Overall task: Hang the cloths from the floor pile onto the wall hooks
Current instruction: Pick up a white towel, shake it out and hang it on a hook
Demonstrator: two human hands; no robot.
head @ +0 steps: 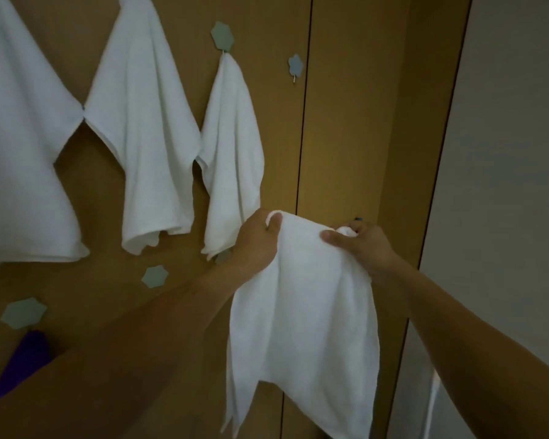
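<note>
I hold a white cloth (301, 312) up in front of a wooden wall. My left hand (257, 239) grips its upper left corner and my right hand (362, 245) pinches its upper right corner, so the cloth hangs spread between them. Three white cloths hang on the wall: a large one at the far left (19, 153), one in the middle (146, 128), and a narrower one (232, 153) under a grey-green hexagon hook (222, 34). A bare flower-shaped hook (295, 66) sits to the right of them, above my hands.
Two more hexagon hooks (154, 276) (23, 312) sit lower on the wall. A purple cloth (23, 362) hangs below the lower left one. A dark vertical seam (301, 137) splits the wooden panels. A grey wall (504, 153) stands at the right.
</note>
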